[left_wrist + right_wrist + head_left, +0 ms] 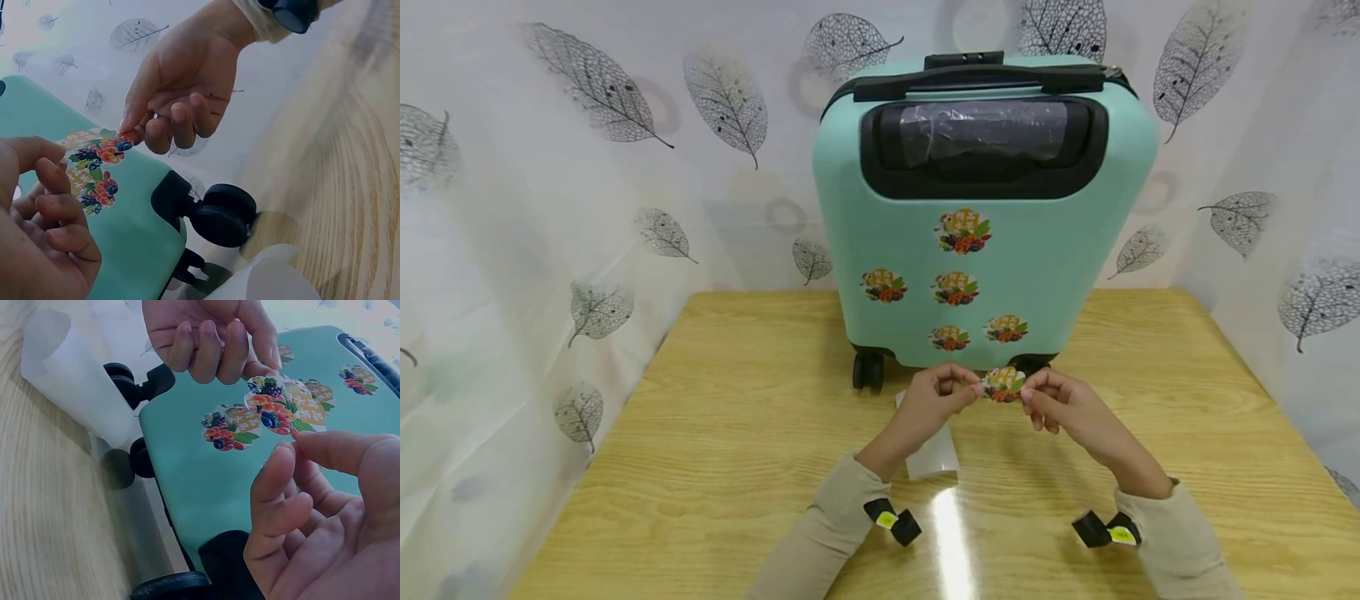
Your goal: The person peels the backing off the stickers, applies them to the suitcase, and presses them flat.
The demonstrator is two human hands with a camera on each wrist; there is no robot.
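Note:
A round fruit-printed sticker (1003,384) is stretched between both hands, low in front of a mint-green suitcase (1037,250). My left hand (934,402) pinches its left edge between thumb and forefinger. On the opposite edge, my right hand (1071,412) pinches it the same way, its other fingers loosely curled. Several matching stickers, among them a top one (962,232) and a lower right one (1006,328), are on the suitcase's front. In the right wrist view the held sticker (284,405) overlaps some of those behind it.
Partly behind my left hand, a curled white backing sheet (934,454) lies on the wooden table (737,467). The suitcase stands upright on black wheels (868,371) before a leaf-patterned backdrop (730,225). Black straps with small cameras (892,521) are on both sleeves.

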